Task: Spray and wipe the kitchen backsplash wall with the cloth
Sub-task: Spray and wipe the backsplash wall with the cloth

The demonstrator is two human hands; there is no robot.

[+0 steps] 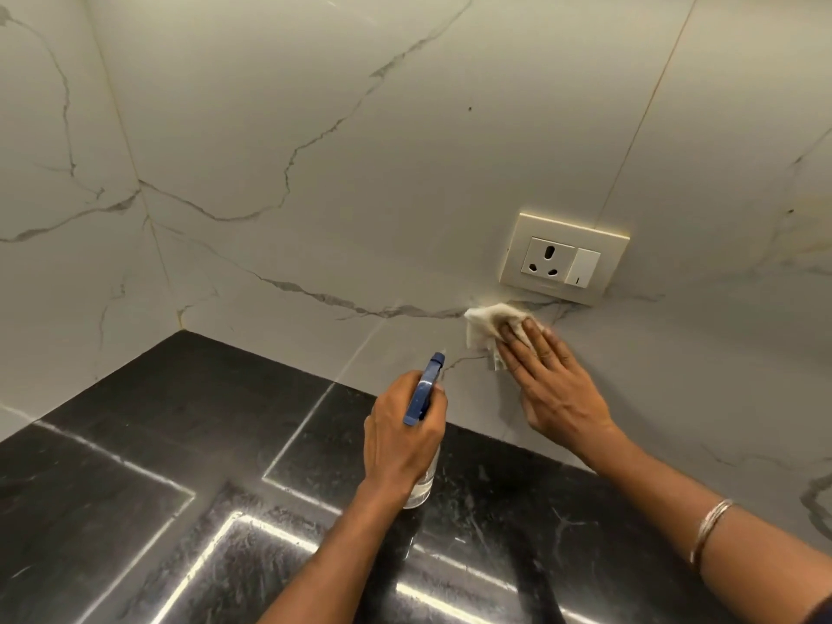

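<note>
Meanwhile right hand [547, 385] presses cloth [488, 328] on backsplash [315, 195], left [400, 436] grips sprayer [425, 389]

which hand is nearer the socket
Right. The right hand presses the cloth on the wall just below the socket; the left hand grips the spray bottle lower down and further left, above the counter.

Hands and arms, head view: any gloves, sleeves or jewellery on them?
No gloves or rings show on the left hand or right hand. Both forearms are bare. Above the right wrist sit thin gold- and silver-toned metal bangles. A dark edge at the bottom right corner may be a sleeve.
</note>
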